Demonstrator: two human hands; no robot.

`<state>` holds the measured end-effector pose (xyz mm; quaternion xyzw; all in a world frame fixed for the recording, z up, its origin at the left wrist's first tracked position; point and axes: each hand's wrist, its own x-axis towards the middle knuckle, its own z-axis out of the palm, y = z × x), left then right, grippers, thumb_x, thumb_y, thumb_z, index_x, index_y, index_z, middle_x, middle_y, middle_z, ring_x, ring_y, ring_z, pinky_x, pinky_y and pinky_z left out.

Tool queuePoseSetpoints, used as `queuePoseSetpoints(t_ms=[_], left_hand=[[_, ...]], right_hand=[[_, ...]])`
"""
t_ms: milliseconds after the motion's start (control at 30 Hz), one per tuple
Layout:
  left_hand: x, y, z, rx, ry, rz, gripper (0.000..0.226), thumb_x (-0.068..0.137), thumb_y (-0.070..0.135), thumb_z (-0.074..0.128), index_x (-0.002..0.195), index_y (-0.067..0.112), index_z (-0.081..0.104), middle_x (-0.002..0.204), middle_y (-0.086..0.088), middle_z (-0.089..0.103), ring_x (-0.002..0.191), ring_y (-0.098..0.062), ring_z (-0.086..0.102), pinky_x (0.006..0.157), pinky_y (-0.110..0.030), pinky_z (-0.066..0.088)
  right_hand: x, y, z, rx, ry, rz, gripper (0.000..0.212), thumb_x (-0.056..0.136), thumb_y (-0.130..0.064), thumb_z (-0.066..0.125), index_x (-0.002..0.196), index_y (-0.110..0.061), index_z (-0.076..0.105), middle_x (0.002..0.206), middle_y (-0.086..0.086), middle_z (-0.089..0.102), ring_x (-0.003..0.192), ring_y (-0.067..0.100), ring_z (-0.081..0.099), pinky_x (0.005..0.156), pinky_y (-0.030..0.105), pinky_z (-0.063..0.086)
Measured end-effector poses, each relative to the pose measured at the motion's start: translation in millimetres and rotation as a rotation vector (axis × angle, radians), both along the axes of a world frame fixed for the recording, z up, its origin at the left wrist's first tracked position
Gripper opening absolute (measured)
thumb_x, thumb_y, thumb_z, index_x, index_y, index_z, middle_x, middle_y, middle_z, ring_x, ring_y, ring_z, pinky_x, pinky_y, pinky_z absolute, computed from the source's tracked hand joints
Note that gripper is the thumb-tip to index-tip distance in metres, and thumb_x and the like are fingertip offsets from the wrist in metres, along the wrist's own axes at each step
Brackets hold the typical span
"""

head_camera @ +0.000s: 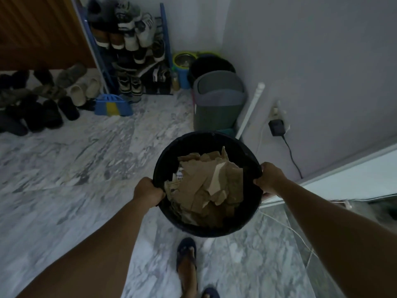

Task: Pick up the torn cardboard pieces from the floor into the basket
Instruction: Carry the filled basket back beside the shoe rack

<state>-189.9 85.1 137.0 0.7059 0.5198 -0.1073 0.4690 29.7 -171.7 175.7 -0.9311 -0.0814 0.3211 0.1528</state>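
Dim indoor light, bluish cast. Brightest at right edge. Soft overall, noisy; shoes [120, 37] at top blurred. Wide-angle bending at edges. No hard shadows.

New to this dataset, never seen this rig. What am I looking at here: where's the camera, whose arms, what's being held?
There is no robot: a person wears one wide-angle camera on the head, looking forward and down, so the arms coming in from the bottom are their own. The left hand and the right hand each grip the rim of a round black basket, on opposite sides. Inside it lie the torn cardboard pieces, brown and crumpled. Under it is a marble floor, with the person's feet in dark sandals at the bottom. Further back stand a shoe rack, loose shoes, and a grey lidded bin against the wall. No cardboard shows on the visible floor.
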Motion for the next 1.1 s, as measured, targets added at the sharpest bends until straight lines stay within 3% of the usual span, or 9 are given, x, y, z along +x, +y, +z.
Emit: queuePoseSetpoints(t_ms=[67, 167, 200, 267, 400, 567, 733, 900, 1100], left_hand=[[32, 0, -21, -0.004, 0.024, -0.04, 0.025, 0.076, 0.005, 0.067, 0.098, -0.004, 0.061, 0.095, -0.021, 0.063, 0.085, -0.033, 0.063, 0.064, -0.038, 0.055], [70, 0, -46, 0.02, 0.05, -0.081, 0.026, 0.077, 0.01, 0.066, 0.098, -0.001, 0.057, 0.093, -0.018, 0.059, 0.077, -0.028, 0.057, 0.05, -0.028, 0.038], [85, -2, -60, 0.026, 0.059, -0.091, 0.025, 0.077, 0.011, 0.067, 0.097, 0.0, 0.056, 0.092, -0.017, 0.059, 0.075, -0.026, 0.056, 0.048, -0.027, 0.036], [109, -3, -85, 0.021, 0.047, -0.089, 0.025, 0.077, 0.012, 0.067, 0.096, 0.002, 0.054, 0.088, -0.014, 0.057, 0.07, -0.022, 0.054, 0.047, -0.027, 0.034], [147, -12, -139, -0.014, 0.079, -0.093, 0.025, 0.079, 0.006, 0.061, 0.101, 0.002, 0.053, 0.096, -0.016, 0.057, 0.079, -0.025, 0.056, 0.048, -0.027, 0.035], [179, -25, -198, -0.067, 0.096, -0.069, 0.028, 0.078, 0.003, 0.061, 0.105, 0.0, 0.055, 0.101, -0.021, 0.06, 0.09, -0.033, 0.061, 0.07, -0.038, 0.056], [197, -24, -243, -0.109, 0.108, -0.123, 0.056, 0.076, 0.003, 0.067, 0.128, -0.005, 0.049, 0.126, -0.025, 0.055, 0.11, -0.037, 0.058, 0.091, -0.044, 0.053], [203, -32, -276, -0.103, 0.086, -0.124, 0.066, 0.075, 0.002, 0.072, 0.133, 0.001, 0.041, 0.111, -0.016, 0.057, 0.103, -0.031, 0.058, 0.082, -0.035, 0.054], [204, -42, -296, -0.133, 0.033, -0.076, 0.043, 0.071, -0.001, 0.078, 0.103, 0.005, 0.05, 0.107, -0.015, 0.056, 0.099, -0.035, 0.059, 0.083, -0.049, 0.055]], right_hand=[[24, -3, -25, -0.029, 0.001, -0.001, 0.038, 0.084, -0.011, 0.065, 0.119, -0.005, 0.052, 0.112, 0.018, 0.061, 0.1, 0.038, 0.062, 0.074, 0.042, 0.059], [55, -9, -55, 0.034, 0.093, -0.108, 0.043, 0.079, -0.003, 0.066, 0.117, -0.01, 0.049, 0.096, 0.009, 0.055, 0.089, 0.034, 0.062, 0.059, 0.038, 0.059], [67, -11, -70, 0.043, 0.112, -0.114, 0.046, 0.078, -0.001, 0.067, 0.119, -0.01, 0.048, 0.095, 0.008, 0.054, 0.091, 0.034, 0.062, 0.063, 0.04, 0.06], [89, -16, -100, 0.036, 0.098, -0.085, 0.053, 0.076, 0.002, 0.067, 0.125, -0.007, 0.047, 0.102, 0.01, 0.054, 0.099, 0.036, 0.061, 0.078, 0.043, 0.058], [124, -23, -159, 0.002, 0.067, -0.037, 0.058, 0.08, -0.002, 0.064, 0.133, -0.005, 0.04, 0.115, 0.018, 0.057, 0.102, 0.037, 0.059, 0.079, 0.037, 0.051], [157, -31, -220, -0.069, 0.012, -0.011, 0.056, 0.085, -0.007, 0.063, 0.134, -0.004, 0.037, 0.12, 0.023, 0.057, 0.106, 0.042, 0.057, 0.076, 0.034, 0.044], [179, -35, -266, -0.103, -0.016, 0.025, 0.057, 0.085, -0.008, 0.064, 0.136, -0.004, 0.037, 0.119, 0.024, 0.057, 0.106, 0.043, 0.057, 0.074, 0.034, 0.043], [182, -40, -297, -0.101, -0.06, 0.002, 0.059, 0.083, -0.006, 0.065, 0.135, -0.005, 0.037, 0.115, 0.023, 0.058, 0.102, 0.041, 0.059, 0.069, 0.031, 0.039], [183, -48, -312, -0.066, -0.119, -0.024, 0.059, 0.082, -0.005, 0.068, 0.134, -0.003, 0.039, 0.12, 0.025, 0.057, 0.11, 0.044, 0.056, 0.083, 0.04, 0.047]])
